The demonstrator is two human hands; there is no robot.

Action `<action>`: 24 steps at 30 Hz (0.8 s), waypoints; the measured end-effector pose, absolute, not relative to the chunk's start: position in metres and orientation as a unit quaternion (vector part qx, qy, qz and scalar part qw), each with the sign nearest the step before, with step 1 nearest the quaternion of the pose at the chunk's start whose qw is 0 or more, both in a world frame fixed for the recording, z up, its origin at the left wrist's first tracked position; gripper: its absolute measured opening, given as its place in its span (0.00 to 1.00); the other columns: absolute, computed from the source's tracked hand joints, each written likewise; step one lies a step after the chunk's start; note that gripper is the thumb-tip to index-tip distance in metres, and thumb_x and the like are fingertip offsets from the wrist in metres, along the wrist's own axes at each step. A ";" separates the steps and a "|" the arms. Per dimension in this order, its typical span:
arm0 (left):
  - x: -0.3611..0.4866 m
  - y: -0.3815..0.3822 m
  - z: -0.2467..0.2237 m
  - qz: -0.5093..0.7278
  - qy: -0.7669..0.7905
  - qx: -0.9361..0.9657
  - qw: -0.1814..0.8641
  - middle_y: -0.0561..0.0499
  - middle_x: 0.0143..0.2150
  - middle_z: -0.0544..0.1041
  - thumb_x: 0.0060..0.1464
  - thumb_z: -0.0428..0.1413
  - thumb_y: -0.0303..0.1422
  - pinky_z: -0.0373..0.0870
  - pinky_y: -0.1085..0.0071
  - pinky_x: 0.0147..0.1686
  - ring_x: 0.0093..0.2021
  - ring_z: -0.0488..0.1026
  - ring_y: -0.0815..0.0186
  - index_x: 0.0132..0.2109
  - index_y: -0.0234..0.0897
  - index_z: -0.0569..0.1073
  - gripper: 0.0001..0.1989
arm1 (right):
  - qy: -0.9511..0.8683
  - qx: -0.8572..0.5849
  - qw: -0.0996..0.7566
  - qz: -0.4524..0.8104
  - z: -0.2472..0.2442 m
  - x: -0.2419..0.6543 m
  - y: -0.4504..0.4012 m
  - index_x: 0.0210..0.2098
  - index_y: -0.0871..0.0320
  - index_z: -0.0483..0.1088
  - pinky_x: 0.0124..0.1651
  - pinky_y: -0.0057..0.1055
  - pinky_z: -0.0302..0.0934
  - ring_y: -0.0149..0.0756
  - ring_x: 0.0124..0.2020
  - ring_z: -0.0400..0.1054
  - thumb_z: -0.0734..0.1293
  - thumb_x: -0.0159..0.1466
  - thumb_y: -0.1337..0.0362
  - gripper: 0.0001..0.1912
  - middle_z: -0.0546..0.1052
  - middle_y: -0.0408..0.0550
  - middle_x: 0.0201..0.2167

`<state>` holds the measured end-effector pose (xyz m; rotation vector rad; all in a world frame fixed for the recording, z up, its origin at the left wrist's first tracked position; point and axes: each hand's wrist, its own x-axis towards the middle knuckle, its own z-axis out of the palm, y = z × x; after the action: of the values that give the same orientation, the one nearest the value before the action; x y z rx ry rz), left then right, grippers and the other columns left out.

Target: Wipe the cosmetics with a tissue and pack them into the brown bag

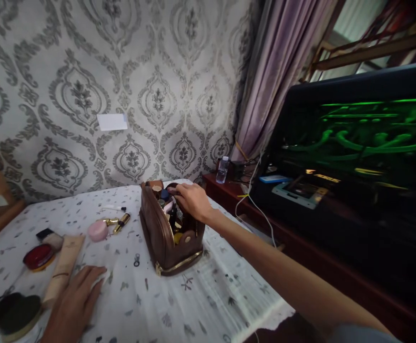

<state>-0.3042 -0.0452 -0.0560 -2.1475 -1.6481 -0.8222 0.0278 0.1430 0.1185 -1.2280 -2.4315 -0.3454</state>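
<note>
A brown leather makeup bag [156, 224] stands unzipped on the patterned cloth, packed with small cosmetics. Over its far right side reaches my right hand [195, 200], fingers curled together at a dark rounded item by the rim; what they grip is not clear. My left hand [74, 305] lies low on the cloth, fingers stretched out, beside a beige squeeze tube [65, 267]. A bit of white shows at its fingertips. Around it are a red round compact [39, 256], a dark green round case [15, 314] and a small black-capped bottle [49, 238].
Farther back lie a pink round puff [98, 230], a gold lipstick [122, 223] and a white pen-like stick [113, 207]. A clear bottle [222, 170] stands on the reddish wooden desk [211, 183]. Right of it are a cable [261, 214] and a large black computer case [336, 224] glowing green.
</note>
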 end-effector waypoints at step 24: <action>-0.311 -0.042 -0.068 -0.313 -0.575 -0.744 0.129 0.55 0.47 0.81 0.62 0.52 0.38 0.79 0.66 0.46 0.46 0.80 0.61 0.50 0.50 0.76 0.12 | -0.897 -0.375 -0.083 -0.217 0.126 -0.014 0.193 0.43 0.62 0.78 0.56 0.38 0.55 0.45 0.49 0.74 0.64 0.62 0.75 0.13 0.81 0.59 0.44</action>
<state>-0.3111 -0.0417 -0.0678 -2.1647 -1.6730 -0.9109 -0.0139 0.1925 0.1265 -1.2435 -2.9790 -0.7216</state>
